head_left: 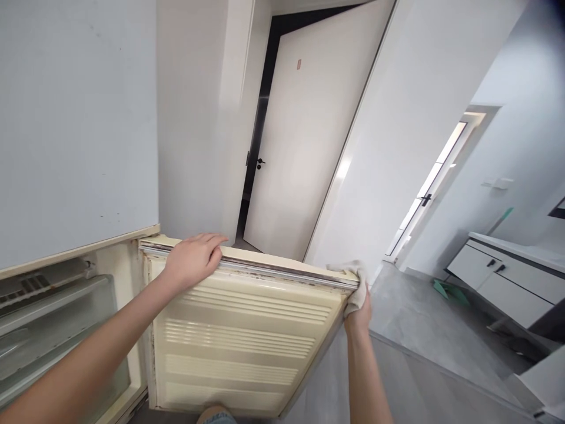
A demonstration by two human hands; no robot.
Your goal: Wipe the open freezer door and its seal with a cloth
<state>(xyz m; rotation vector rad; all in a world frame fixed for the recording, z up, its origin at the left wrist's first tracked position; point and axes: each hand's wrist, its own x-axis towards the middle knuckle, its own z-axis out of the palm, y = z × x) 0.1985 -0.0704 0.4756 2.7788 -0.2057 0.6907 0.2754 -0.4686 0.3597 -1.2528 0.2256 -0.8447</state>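
one cloth (356,284), one fridge door (247,341).

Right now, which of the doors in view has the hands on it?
The open cream fridge door: left hand rests on its top edge, right hand presses a cloth at its corner. The white room door stands untouched.

Fridge door (247,341) showing yellowed ribbed plastic, slightly glossy; seal along its top edge looking grimy. Cloth (355,282) at door's far corner looking soft, off-white. Floor (415,330) beyond door appearing matt grey, smooth.

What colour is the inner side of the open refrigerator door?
The inner side of the refrigerator door is cream-yellow with ribbed horizontal lines; the head view shows it.
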